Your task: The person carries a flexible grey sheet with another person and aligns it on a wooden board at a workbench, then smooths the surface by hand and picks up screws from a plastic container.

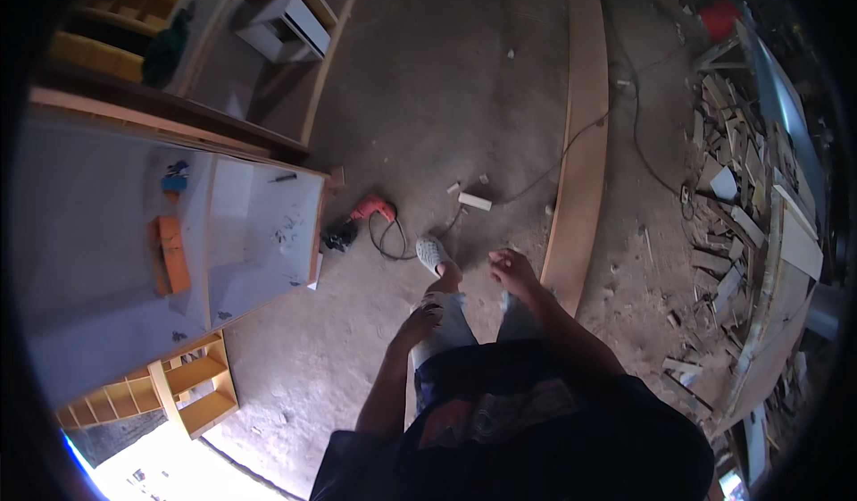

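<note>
My right hand (511, 271) hangs in front of my right leg, its fingers curled in a loose fist with nothing showing in them. Close to my left thigh is my left hand (423, 321), dim and seen from the back; its fingers cannot be made out well. Neither hand touches a tool. On the floor ahead and to the left lies a red corded power drill (373, 206) with a dark front end, its black cord (386, 253) looped beside my foot in a pale clog (431, 254). A small white block (475, 201) lies just beyond the foot.
A large white-lined cabinet (254, 224) lies at left, with an orange box (170, 253) and small tools on it. Behind it stands another wooden cabinet (312, 99). A long board (585, 144) runs along the floor at right, crossed by a cord. Scrap wood (728, 197) is heaped far right.
</note>
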Available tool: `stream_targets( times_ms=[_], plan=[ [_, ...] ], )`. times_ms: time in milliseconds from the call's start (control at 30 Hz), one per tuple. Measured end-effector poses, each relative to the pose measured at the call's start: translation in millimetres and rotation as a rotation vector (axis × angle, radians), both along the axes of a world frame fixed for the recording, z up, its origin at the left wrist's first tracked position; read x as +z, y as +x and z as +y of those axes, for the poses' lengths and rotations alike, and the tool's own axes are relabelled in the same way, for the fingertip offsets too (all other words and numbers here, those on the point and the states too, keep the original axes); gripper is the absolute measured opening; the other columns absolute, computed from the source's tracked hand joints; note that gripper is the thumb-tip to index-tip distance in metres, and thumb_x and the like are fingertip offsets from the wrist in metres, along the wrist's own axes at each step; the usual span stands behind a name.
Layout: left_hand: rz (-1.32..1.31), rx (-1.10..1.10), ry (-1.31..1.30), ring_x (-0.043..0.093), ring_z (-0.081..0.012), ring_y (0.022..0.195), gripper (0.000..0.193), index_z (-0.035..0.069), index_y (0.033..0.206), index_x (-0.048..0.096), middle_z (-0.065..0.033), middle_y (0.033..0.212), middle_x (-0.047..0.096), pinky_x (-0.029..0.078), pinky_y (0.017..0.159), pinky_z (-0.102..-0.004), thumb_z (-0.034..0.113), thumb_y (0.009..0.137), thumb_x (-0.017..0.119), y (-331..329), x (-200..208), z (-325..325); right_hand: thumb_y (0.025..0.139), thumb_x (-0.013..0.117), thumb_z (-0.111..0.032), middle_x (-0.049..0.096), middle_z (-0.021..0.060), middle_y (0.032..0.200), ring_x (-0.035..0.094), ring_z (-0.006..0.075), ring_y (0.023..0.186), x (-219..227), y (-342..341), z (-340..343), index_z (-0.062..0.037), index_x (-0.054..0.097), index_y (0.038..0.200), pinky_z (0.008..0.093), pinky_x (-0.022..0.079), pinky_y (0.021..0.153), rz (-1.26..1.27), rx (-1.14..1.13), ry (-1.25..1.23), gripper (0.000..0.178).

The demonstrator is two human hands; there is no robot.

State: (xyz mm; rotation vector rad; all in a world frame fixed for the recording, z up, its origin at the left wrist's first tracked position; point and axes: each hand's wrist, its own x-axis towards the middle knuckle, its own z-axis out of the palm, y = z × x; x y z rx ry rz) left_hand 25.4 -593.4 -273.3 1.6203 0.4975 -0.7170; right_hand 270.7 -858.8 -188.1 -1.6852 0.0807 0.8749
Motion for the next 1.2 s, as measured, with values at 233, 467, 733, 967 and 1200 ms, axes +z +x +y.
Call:
stream_targets(
  times_ms=[233, 467, 733, 967, 1200],
  plan=[
    [0.393, -0.13, 0.062, 0.068, -0.0276, 0.12, 0.092, 0.002, 0.158, 0.038, -0.0173, 0.136, 0.067, 0.057, 0.098, -0.0411, 0.039, 0.088, 0.085, 16.8, -30.1, 37.1, 0.099, 0.073, -0.016, 0.069, 0.0063, 0.077, 0.065, 0.0121, 0.066, -139.4, 3.1, 83.1, 0.0012, 0.072, 0.098, 0.0287, 0.051, 0.06, 0.217, -0.099, -0.187, 0.017],
    [0.267, -0.246, 0.522, 0.062, -0.0432, 0.13, 0.098, 0.003, 0.156, 0.046, -0.0235, 0.135, 0.067, 0.049, 0.111, -0.0501, 0.051, 0.08, 0.084, 74.2, -57.2, 55.6, 0.101, 0.072, -0.017, 0.067, 0.0019, 0.076, 0.061, 0.0107, 0.064, -333.7, 25.1, 122.4, -0.0014, 0.074, 0.102, 0.0271, 0.047, 0.056, 0.535, -0.373, -0.062, 0.016],
    [0.382, -0.156, 0.564, 0.064, -0.0403, 0.127, 0.069, 0.004, 0.138, 0.066, -0.0224, 0.135, 0.067, 0.051, 0.108, -0.05, 0.042, 0.083, 0.082, 127.8, -47.6, 40.4, 0.096, 0.075, -0.02, 0.075, 0.0073, 0.085, 0.071, 0.0159, 0.074, -320.3, 33.0, 31.5, -0.0034, 0.078, 0.106, 0.0318, 0.056, 0.069, 0.181, -0.304, -0.348, 0.019],
    [0.243, -0.285, 0.567, 0.065, -0.0408, 0.125, 0.064, 0.005, 0.134, 0.069, -0.0245, 0.131, 0.069, 0.052, 0.107, -0.0484, 0.045, 0.085, 0.081, 217.6, -50.6, -15.9, 0.099, 0.076, -0.022, 0.078, 0.0086, 0.097, 0.075, 0.0157, 0.085, -185.5, 153.2, -188.8, -0.0021, 0.075, 0.118, 0.0305, 0.059, 0.074, 0.039, -0.556, -0.383, 0.027],
    [0.083, -0.508, 0.43, 0.061, -0.0399, 0.131, 0.067, 0.003, 0.137, 0.064, -0.024, 0.137, 0.065, 0.049, 0.11, -0.0488, 0.043, 0.086, 0.083, 357.2, -65.1, -242.9, 0.1, 0.074, -0.025, 0.078, 0.0106, 0.092, 0.073, 0.0158, 0.081, -212.6, 225.2, -469.6, 0.0021, 0.076, 0.113, 0.0303, 0.059, 0.073, -0.049, -0.543, -0.43, 0.03]
  ],
)
